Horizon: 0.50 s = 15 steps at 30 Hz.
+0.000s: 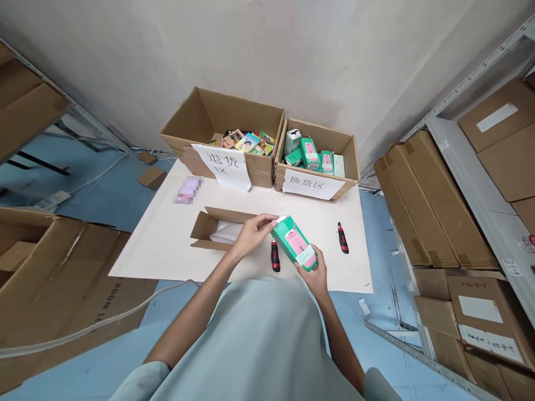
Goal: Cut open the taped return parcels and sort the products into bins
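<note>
1. Nearest us, our right hand grips the lower end of a green box, while our left hand takes its upper end; both close on it.
2. The box is tilted above the counter, printed face up. We judge the step in hand as handling or checking it; we cannot tell whether its upper end is open.
3. Just beside it lies a red-and-black cutter; another cutter lies farther right.
4. To the left stands an opened narrow carton with white material inside.
5. Beyond, a labelled left carton holds booklets; the right carton holds similar green boxes.
6. The next move, we judge, calls for a steady two-ended grip, clear of the cutter.
</note>
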Available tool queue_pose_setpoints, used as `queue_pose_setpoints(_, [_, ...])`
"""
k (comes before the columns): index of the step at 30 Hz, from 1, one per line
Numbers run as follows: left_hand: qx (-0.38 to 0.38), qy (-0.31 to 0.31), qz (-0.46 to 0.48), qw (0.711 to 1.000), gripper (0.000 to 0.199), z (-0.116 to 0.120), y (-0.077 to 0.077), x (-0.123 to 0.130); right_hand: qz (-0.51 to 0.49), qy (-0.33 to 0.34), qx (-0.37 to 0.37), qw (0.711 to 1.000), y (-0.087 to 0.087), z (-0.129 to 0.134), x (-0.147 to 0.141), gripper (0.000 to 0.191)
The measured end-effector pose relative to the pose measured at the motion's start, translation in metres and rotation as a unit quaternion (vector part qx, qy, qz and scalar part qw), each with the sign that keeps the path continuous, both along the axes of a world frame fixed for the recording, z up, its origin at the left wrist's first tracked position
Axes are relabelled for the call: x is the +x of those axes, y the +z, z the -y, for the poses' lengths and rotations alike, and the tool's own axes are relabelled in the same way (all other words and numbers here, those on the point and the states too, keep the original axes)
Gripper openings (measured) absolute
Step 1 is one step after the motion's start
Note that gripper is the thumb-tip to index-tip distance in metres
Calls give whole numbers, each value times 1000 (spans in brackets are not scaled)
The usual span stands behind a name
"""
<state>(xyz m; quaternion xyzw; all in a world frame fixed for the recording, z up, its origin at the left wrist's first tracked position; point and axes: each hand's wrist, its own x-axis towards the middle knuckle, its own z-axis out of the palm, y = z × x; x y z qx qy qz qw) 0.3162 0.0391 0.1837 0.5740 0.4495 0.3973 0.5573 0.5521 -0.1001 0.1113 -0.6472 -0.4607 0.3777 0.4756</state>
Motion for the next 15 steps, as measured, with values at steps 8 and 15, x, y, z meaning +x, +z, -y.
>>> queue_pose_setpoints(8, [-35,21,49,998,63,7,-12,11,-18,-2,-11,1000,0,4,3,78])
queue_pose_setpoints(15, [-47,-65,44,996,65,-2,3,-3,-128,57,-54,989,-3,4,2,86])
